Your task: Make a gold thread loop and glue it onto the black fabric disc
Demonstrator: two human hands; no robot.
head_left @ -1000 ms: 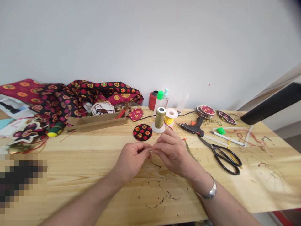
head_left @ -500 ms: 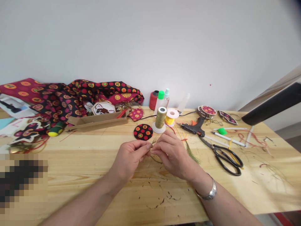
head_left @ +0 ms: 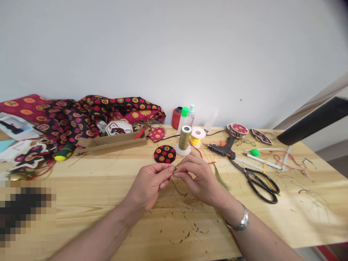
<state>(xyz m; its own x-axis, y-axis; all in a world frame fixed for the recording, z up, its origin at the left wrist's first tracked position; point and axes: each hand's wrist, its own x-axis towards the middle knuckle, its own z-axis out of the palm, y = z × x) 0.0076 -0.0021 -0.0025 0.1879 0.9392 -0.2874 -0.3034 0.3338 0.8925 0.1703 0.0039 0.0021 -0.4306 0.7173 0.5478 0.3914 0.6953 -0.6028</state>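
Two hands, left hand (head_left: 150, 185) and right hand (head_left: 199, 179), pinch one thin olive-gold thread (head_left: 177, 165) with closed fingertips, probably to hold it taut.

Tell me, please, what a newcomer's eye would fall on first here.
At the centre of the table, the left hand and right hand pinch a thin olive thread between their fingertips. Just behind them sit an olive spool and a round dotted fabric disc; black scissors lie to the right, and red-and-black patterned cloth is heaped at the left rear.
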